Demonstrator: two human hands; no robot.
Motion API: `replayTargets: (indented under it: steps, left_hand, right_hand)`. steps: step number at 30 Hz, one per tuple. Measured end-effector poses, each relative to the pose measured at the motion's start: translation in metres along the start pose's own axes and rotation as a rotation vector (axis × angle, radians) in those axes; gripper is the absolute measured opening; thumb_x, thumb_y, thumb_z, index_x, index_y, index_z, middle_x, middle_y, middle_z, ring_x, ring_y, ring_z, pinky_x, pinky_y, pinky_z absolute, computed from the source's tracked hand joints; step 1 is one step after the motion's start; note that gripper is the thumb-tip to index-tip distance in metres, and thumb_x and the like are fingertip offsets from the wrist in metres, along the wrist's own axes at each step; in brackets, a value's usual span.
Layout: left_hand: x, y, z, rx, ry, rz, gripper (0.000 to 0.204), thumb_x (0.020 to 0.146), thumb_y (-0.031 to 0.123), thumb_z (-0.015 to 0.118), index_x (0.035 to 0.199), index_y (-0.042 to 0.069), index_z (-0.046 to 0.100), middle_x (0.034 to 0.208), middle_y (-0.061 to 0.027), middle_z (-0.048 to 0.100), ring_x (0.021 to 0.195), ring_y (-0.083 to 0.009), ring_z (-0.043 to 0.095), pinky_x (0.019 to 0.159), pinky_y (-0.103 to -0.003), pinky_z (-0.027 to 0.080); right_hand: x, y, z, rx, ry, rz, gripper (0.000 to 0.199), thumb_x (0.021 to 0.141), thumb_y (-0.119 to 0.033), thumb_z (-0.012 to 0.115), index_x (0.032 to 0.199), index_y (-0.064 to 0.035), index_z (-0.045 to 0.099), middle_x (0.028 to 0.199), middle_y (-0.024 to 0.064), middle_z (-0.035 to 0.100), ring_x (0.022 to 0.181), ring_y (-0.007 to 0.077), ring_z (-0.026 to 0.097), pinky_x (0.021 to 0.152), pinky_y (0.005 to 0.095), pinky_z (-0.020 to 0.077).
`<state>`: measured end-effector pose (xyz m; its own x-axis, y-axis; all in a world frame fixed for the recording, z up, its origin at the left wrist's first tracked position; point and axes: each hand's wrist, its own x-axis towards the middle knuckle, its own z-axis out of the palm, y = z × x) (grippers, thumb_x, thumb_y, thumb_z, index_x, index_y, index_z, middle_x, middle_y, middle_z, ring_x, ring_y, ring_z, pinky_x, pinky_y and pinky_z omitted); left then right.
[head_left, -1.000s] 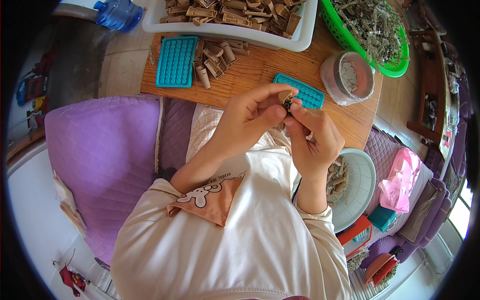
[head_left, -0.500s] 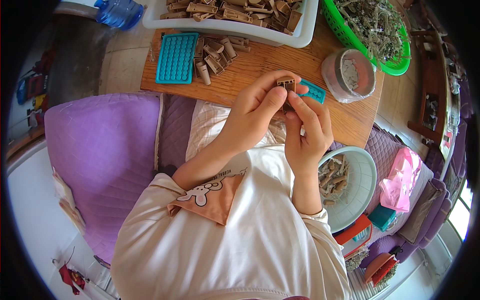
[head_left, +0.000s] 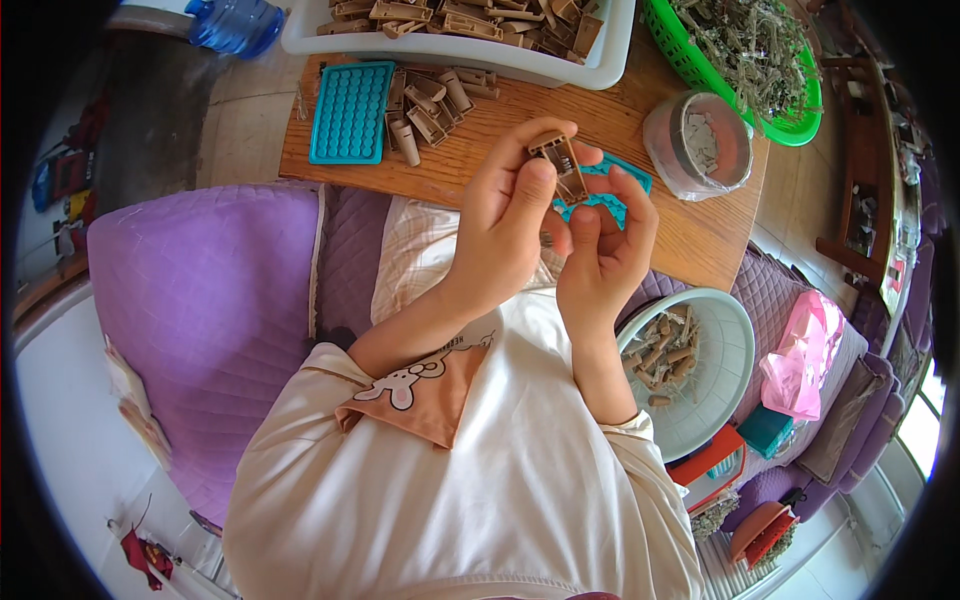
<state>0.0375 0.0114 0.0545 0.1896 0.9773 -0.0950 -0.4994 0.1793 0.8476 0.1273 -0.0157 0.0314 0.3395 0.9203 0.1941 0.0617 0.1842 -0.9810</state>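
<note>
My left hand (head_left: 505, 215) grips a small brown plastic casing (head_left: 572, 180) between thumb and fingers, raised above the table's front edge. The casing is hollow, tilted, and its open side faces up; small details inside are too fine to name. Just to its right, my right hand (head_left: 605, 265) has thumb and forefinger apart, with nothing visible between them. Its fingertips are close to the casing's lower end; whether one touches it I cannot tell. Behind both hands lies a teal moulded tray (head_left: 610, 215), partly covered by them.
On the wooden table (head_left: 700, 235) are another teal tray (head_left: 350, 113), a pile of brown casings (head_left: 430, 120), a white bin (head_left: 470, 62) of casings and a round tub (head_left: 655, 140). A green basket (head_left: 690, 75) stands far right. Right of my lap is a pale basket (head_left: 735, 345) holding brown pieces.
My right hand has come away from the casing and moved down, its fingers opening. My left hand has tipped the casing, so its hollow side shows more and more of the tray behind is visible.
</note>
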Motion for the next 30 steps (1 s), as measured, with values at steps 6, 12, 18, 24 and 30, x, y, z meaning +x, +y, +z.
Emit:
replayTargets:
  steps: [6, 12, 18, 24, 30]
  left_hand:
    - [0.005, 0.002, -0.006, -0.461, 0.09, -0.208, 0.026, 0.088, 0.017, 0.036, 0.11, 0.003, 0.039, 0.1, -0.0121, 0.052, 0.087, -0.0196, 0.056, 0.07, -0.03, 0.051]
    - [0.007, -0.015, -0.018, -0.416, 0.12, -0.209, 0.03, 0.088, 0.018, 0.036, 0.114, 0.002, 0.039, 0.101, -0.013, 0.052, 0.089, -0.0236, 0.056, 0.074, -0.032, 0.051]
    - [0.002, -0.031, -0.018, 0.019, 0.103, -0.008, 0.026, 0.087, 0.011, 0.041, 0.112, 0.003, 0.041, 0.094, -0.0103, 0.055, 0.082, -0.0128, 0.055, 0.069, -0.024, 0.046]
    - [0.004, -0.036, -0.023, 0.302, 0.085, 0.031, 0.026, 0.085, 0.006, 0.042, 0.111, 0.002, 0.043, 0.091, -0.0082, 0.057, 0.079, -0.01, 0.053, 0.07, -0.022, 0.044]
    - [0.008, -0.026, -0.054, 0.126, 0.129, -0.201, 0.028, 0.086, 0.009, 0.042, 0.113, 0.004, 0.043, 0.098, -0.0096, 0.056, 0.085, -0.0141, 0.056, 0.07, -0.025, 0.049]
  right_hand:
    - [0.007, 0.005, -0.005, -0.295, -0.109, -0.131, 0.036, 0.071, 0.013, 0.046, 0.105, 0.0007, 0.045, 0.097, 0.0124, 0.049, 0.065, 0.0158, 0.054, 0.054, 0.024, 0.0446]
    - [0.018, 0.003, -0.01, -0.138, -0.252, 0.125, 0.033, 0.072, 0.011, 0.046, 0.103, 0.0015, 0.045, 0.093, 0.0124, 0.055, 0.077, 0.0163, 0.058, 0.064, 0.0261, 0.0479]
    - [0.025, 0.002, -0.001, -0.167, -0.218, 0.211, 0.026, 0.071, 0.003, 0.053, 0.097, 0.0021, 0.049, 0.086, 0.0108, 0.059, 0.074, 0.0161, 0.059, 0.062, 0.0249, 0.0488]
    - [0.039, 0.008, -0.001, -0.319, -0.402, 0.297, 0.029, 0.069, -0.001, 0.058, 0.097, 0.0, 0.051, 0.079, 0.0114, 0.059, 0.07, 0.0153, 0.06, 0.061, 0.0236, 0.0484]
    - [0.054, 0.038, -0.035, -0.406, -0.477, 0.252, 0.025, 0.07, -0.003, 0.06, 0.093, 0.0002, 0.053, 0.079, 0.0109, 0.059, 0.067, 0.0164, 0.059, 0.057, 0.0263, 0.0465]
